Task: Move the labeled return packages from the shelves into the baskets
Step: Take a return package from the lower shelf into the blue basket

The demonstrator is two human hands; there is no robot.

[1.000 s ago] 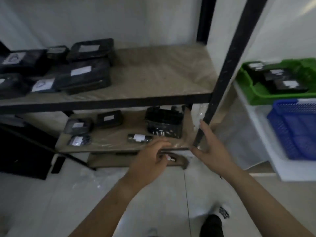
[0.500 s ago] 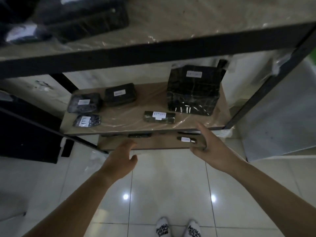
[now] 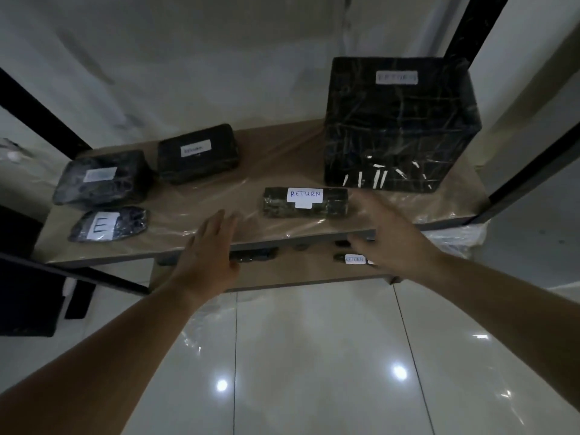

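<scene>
Since a second ago the view has dropped from the upper shelf to the lower shelf [image 3: 314, 238], and both hands have come forward over its front edge. Left hand [image 3: 208, 251] is flat, fingers spread, empty; right hand [image 3: 384, 235] is open and empty, just beside the small RETURN package [image 3: 306, 202]. Large RETURN box [image 3: 400, 120] stands behind; medium RETURN package [image 3: 197, 152] sits left. Judgement: the reach targets the small package; no grasp yet, baskets out of view.
</scene>
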